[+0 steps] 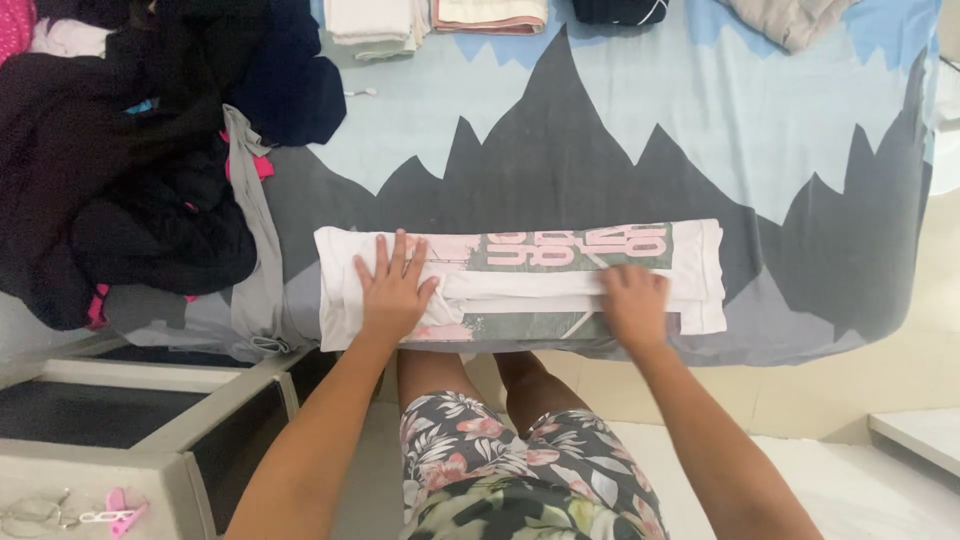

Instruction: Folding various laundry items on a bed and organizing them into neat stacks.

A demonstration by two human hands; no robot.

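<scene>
A white T-shirt (520, 280) lies folded into a long strip across the near edge of the bed (700, 150), in the lower middle of the frame, its pink and grey-green print facing up. The left hand (392, 285) presses flat on the strip's left part, fingers spread wide — it has hold of nothing, just the palm on the cloth. The right hand (633, 303) rests on the right part with its fingers curled down onto a fold; whether it pinches the fabric I cannot tell. The bed wears a sheet with dark mountain shapes on pale blue. At the upper left sits a heap of dark clothes (120, 150) — black, navy, bits of pink. Along the top edge lie folded garments (440, 18). At the lower left corner a pink clip (120, 505) lies on a grey unit (130, 430).
</scene>
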